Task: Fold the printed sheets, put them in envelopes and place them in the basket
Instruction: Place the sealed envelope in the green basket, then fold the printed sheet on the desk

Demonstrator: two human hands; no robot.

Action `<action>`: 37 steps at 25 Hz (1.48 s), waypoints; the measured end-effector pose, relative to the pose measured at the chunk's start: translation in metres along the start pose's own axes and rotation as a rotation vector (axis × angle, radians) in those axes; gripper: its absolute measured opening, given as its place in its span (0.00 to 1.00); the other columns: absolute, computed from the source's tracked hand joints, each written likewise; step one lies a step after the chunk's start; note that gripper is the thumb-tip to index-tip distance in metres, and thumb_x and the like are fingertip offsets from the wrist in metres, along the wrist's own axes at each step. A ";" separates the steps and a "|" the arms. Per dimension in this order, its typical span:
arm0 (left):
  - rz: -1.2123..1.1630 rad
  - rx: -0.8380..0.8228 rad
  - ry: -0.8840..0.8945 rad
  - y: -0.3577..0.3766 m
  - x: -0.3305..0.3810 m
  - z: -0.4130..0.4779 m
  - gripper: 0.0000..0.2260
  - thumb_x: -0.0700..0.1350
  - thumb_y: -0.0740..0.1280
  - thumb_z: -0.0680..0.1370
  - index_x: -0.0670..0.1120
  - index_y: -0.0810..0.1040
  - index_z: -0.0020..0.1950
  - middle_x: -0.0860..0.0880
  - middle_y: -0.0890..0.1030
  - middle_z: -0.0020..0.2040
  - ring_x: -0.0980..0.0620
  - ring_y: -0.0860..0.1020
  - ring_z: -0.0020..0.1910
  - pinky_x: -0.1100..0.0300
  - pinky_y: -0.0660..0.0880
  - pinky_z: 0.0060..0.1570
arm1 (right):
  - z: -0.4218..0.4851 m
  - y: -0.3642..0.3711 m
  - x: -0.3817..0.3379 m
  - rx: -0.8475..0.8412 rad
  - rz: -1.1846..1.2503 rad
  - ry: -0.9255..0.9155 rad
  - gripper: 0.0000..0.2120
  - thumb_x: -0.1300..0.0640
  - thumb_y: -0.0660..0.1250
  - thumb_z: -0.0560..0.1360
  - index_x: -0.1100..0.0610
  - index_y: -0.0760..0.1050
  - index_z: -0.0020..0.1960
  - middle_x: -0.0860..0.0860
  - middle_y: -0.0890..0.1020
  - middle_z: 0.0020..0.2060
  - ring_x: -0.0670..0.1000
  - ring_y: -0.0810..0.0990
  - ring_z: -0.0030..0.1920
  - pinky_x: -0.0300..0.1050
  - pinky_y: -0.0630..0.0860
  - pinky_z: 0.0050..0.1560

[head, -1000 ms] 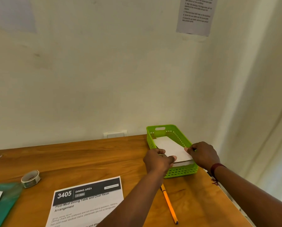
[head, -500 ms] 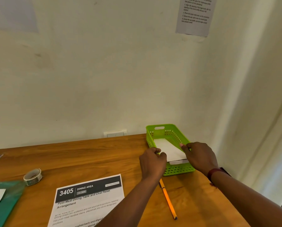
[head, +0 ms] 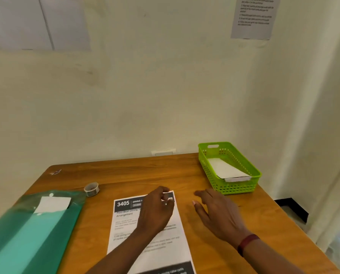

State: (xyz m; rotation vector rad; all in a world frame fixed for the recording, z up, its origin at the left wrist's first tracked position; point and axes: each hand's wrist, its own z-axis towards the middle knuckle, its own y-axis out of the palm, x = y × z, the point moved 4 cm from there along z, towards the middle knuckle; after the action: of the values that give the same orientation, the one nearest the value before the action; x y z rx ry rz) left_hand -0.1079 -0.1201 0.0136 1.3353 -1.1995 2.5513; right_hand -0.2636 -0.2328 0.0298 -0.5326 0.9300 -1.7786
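Where the green basket (head: 258,176) stands at the far right of the table (head: 145,175), one white envelope (head: 225,170) lies inside it. The printed sheet (head: 125,224) lies flat near the table's centre. The left hand (head: 157,211) is over the sheet's top right corner, fingers curled; contact cannot be determined. The right hand (head: 218,213) is beside the sheet, fingers spread, holding nothing. A green folder (head: 27,234) at left holds a white paper (head: 53,204).

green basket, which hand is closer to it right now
Right. The right hand hovers over the table just in front and left of the green basket, not touching it; the left hand is farther left, at the top right corner of the printed sheet.
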 end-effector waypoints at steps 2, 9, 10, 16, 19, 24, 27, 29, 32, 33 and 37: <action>0.077 0.002 0.003 -0.026 -0.028 -0.021 0.09 0.46 0.69 0.76 0.52 0.77 0.56 0.57 0.80 0.47 0.57 0.79 0.45 0.67 0.73 0.42 | -0.013 0.011 -0.027 -0.027 0.028 -0.026 0.16 0.43 0.56 0.75 0.46 0.78 0.54 0.41 0.80 0.42 0.42 0.80 0.38 0.32 0.67 0.30; 0.214 0.101 -0.015 -0.096 -0.096 -0.061 0.12 0.46 0.66 0.79 0.51 0.76 0.62 0.56 0.78 0.58 0.56 0.76 0.56 0.66 0.69 0.54 | -0.023 0.060 -0.074 -0.143 0.128 0.008 0.10 0.47 0.65 0.75 0.47 0.78 0.54 0.42 0.80 0.45 0.45 0.80 0.44 0.37 0.75 0.34; 0.196 0.113 -0.038 -0.100 -0.102 -0.061 0.12 0.47 0.66 0.79 0.51 0.76 0.63 0.56 0.78 0.59 0.56 0.76 0.57 0.67 0.69 0.53 | -0.020 0.064 -0.075 -0.157 0.129 0.032 0.10 0.48 0.66 0.75 0.47 0.78 0.55 0.43 0.80 0.46 0.45 0.80 0.46 0.39 0.76 0.35; 0.118 -0.016 -0.059 -0.095 -0.119 -0.041 0.19 0.53 0.70 0.76 0.53 0.71 0.66 0.54 0.73 0.62 0.53 0.71 0.63 0.70 0.65 0.53 | -0.003 0.086 -0.063 -0.272 0.158 0.175 0.15 0.45 0.67 0.75 0.47 0.76 0.59 0.45 0.77 0.56 0.49 0.74 0.57 0.42 0.73 0.51; 0.232 -0.230 -0.085 -0.100 -0.123 -0.017 0.34 0.55 0.72 0.74 0.49 0.60 0.75 0.49 0.64 0.73 0.48 0.62 0.73 0.55 0.62 0.69 | 0.020 0.091 -0.052 -0.340 0.209 0.195 0.21 0.44 0.70 0.73 0.49 0.73 0.63 0.48 0.74 0.59 0.50 0.72 0.59 0.41 0.70 0.55; 0.274 -0.508 -0.327 -0.102 -0.157 0.016 0.54 0.58 0.79 0.65 0.55 0.48 0.80 0.48 0.52 0.80 0.43 0.54 0.78 0.46 0.59 0.74 | 0.054 0.100 -0.040 -0.597 0.386 0.265 0.41 0.50 0.77 0.68 0.52 0.59 0.75 0.51 0.63 0.72 0.52 0.65 0.71 0.42 0.65 0.67; 0.330 -0.575 -0.329 -0.096 -0.163 0.022 0.56 0.57 0.81 0.63 0.54 0.47 0.80 0.48 0.51 0.80 0.42 0.55 0.77 0.46 0.62 0.73 | 0.062 0.106 -0.035 -0.722 0.327 0.192 0.50 0.50 0.79 0.65 0.49 0.52 0.77 0.51 0.58 0.76 0.53 0.62 0.73 0.45 0.64 0.70; 0.383 -0.613 -0.317 -0.093 -0.160 0.027 0.56 0.58 0.81 0.62 0.53 0.48 0.80 0.47 0.51 0.79 0.41 0.56 0.77 0.46 0.63 0.73 | 0.065 0.109 -0.035 -0.777 0.285 0.132 0.52 0.51 0.79 0.65 0.50 0.49 0.78 0.51 0.57 0.76 0.54 0.61 0.74 0.47 0.63 0.71; 0.471 -0.673 -0.284 -0.090 -0.156 0.034 0.53 0.58 0.80 0.63 0.53 0.50 0.79 0.44 0.53 0.77 0.39 0.58 0.76 0.45 0.63 0.73 | 0.068 0.113 -0.039 -0.815 0.222 0.060 0.53 0.53 0.79 0.66 0.51 0.48 0.79 0.53 0.58 0.76 0.55 0.62 0.74 0.48 0.63 0.71; 0.498 -0.688 -0.279 -0.088 -0.155 0.034 0.53 0.58 0.80 0.64 0.53 0.51 0.79 0.44 0.53 0.76 0.39 0.59 0.75 0.45 0.63 0.73 | 0.069 0.114 -0.040 -0.822 0.209 0.053 0.52 0.54 0.79 0.66 0.50 0.47 0.79 0.53 0.60 0.75 0.56 0.63 0.73 0.48 0.64 0.70; 0.539 -0.699 -0.278 -0.085 -0.152 0.036 0.52 0.57 0.81 0.63 0.55 0.52 0.77 0.42 0.55 0.75 0.37 0.61 0.74 0.43 0.65 0.71 | 0.068 0.117 -0.042 -0.800 0.173 0.045 0.51 0.54 0.79 0.66 0.50 0.50 0.78 0.54 0.65 0.70 0.57 0.68 0.68 0.49 0.69 0.66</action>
State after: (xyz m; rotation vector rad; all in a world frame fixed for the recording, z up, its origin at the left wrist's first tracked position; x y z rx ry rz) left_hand 0.0427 -0.0361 -0.0292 1.3160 -2.4775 1.8527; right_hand -0.1311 -0.2399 -0.0190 -0.8757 1.6705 -1.2185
